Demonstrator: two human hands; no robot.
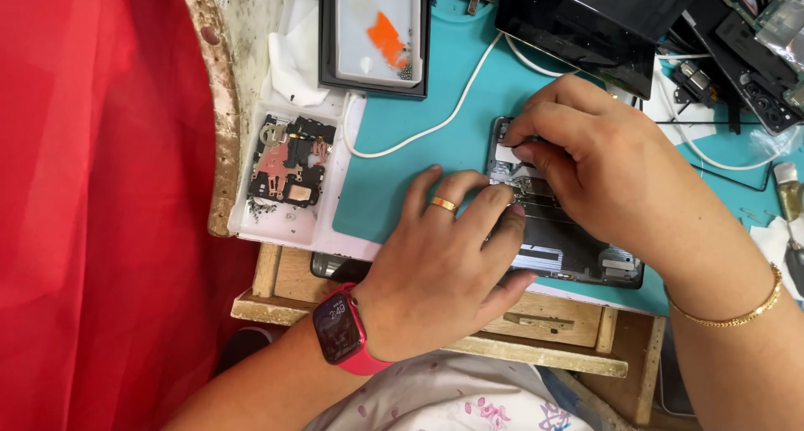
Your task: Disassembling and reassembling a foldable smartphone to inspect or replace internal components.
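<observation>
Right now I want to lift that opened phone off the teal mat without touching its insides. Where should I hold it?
Probably by the two long outer edges of the opened phone, a grip from above at its bare lower right end. It lies flat, open side up, parts exposed. The left hand and right hand cover the rest; the white cable runs past its top.

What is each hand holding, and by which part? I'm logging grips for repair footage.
The left hand presses flat on the opened phone's lower-left edge, steadying it. The right hand's fingers pinch at something near its top; what exactly cannot be told.
</observation>
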